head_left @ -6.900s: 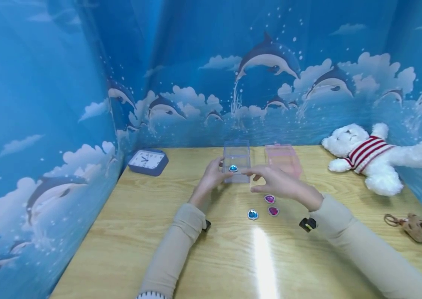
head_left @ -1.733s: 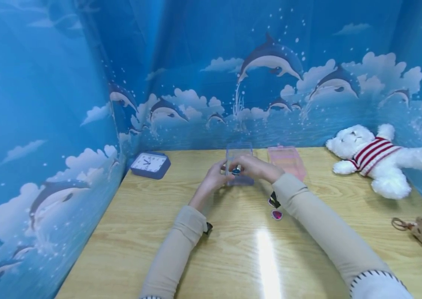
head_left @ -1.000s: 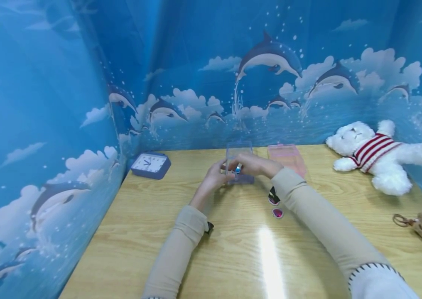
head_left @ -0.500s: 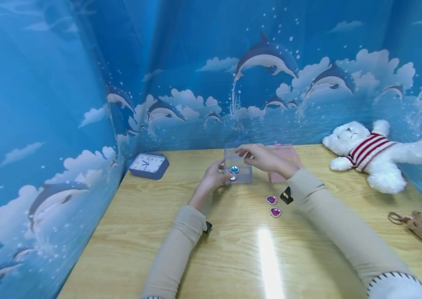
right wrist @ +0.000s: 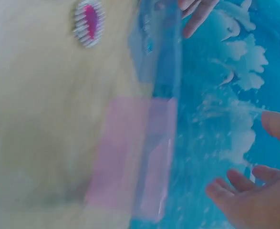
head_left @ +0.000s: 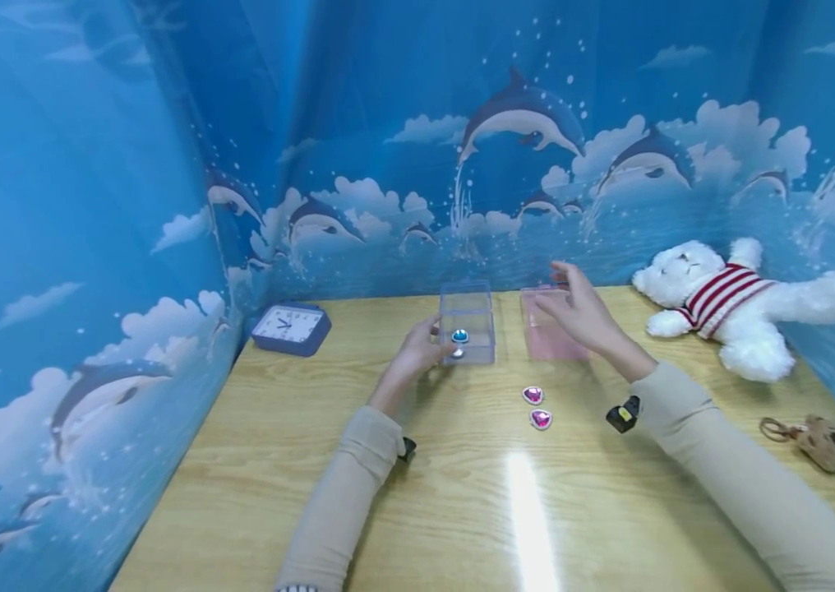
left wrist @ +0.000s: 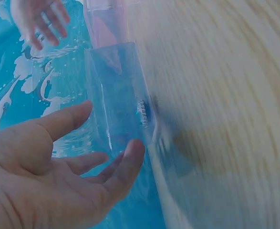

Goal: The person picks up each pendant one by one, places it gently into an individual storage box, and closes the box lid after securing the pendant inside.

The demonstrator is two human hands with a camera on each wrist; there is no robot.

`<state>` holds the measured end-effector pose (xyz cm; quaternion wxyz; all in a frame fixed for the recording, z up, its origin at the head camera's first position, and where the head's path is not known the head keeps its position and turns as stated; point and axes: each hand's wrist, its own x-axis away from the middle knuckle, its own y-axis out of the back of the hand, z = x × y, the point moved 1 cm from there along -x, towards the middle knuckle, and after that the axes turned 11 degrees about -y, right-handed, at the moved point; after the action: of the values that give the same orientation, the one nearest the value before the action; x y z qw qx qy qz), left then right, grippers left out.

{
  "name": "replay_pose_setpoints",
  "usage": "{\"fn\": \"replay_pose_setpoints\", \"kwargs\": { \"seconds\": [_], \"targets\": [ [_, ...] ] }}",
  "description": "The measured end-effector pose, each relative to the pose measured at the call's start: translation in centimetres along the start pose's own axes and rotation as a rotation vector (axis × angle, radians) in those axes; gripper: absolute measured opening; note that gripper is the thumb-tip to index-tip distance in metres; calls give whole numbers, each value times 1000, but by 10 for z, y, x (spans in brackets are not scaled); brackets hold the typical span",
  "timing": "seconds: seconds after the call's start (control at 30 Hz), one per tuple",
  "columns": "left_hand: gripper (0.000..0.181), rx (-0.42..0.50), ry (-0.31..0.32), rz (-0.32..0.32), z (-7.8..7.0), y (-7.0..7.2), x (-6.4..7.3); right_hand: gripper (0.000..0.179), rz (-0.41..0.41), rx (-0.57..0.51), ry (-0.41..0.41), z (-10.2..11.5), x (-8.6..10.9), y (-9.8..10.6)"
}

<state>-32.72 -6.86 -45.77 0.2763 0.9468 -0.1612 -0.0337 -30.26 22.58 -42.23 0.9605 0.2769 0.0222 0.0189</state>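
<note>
A clear bluish plastic box (head_left: 482,329) stands near the back edge of the table. Inside it sits a blue heart-shaped gem (head_left: 459,335) with a silvery rim; a pale shiny spot below may be a second piece or a reflection. My left hand (head_left: 419,353) is at the box's left side, thumb and fingers loosely spread around its end (left wrist: 125,164). My right hand (head_left: 586,316) hovers above a clear pink box (head_left: 551,341), fingers relaxed and holding nothing. In front of the boxes lie two pink heart-shaped gems, one farther back (head_left: 532,395) and one nearer (head_left: 540,419).
A purple-framed clock (head_left: 290,329) lies at the back left. At the right are a white teddy bear (head_left: 731,300) in a striped sweater and a brown animal-head keychain (head_left: 820,444). A blue dolphin-print curtain (head_left: 358,123) surrounds the wooden table (head_left: 255,460).
The blue gem that lay in front on the table is gone from there. My right hand held a blue gem in the box, released it and moved right over the pink box.
</note>
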Motion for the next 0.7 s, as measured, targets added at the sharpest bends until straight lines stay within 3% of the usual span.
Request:
{"fn": "replay_pose_setpoints", "kwargs": {
  "seconds": [0.13,0.27,0.33,0.4,0.5,0.7],
  "targets": [
    [76,-54,-80,-41,-5,6,0,93,-36,96,-67,-18,8,9],
    [60,-166,-292,-100,-22,4,2,106,-21,83,-150,-33,12,14],
    [49,-206,-417,-81,-34,-2,3,112,-3,51,-188,-39,13,16],
    [42,-229,-526,-14,-46,-13,6,116,20,23,-220,-44,14,17],
    [37,-275,-619,139,-58,-32,9,116,59,-15,-252,-49,15,16],
    [40,-421,-676,398,-64,-65,10,110,102,-87,-266,-55,15,12]
  ]
}}
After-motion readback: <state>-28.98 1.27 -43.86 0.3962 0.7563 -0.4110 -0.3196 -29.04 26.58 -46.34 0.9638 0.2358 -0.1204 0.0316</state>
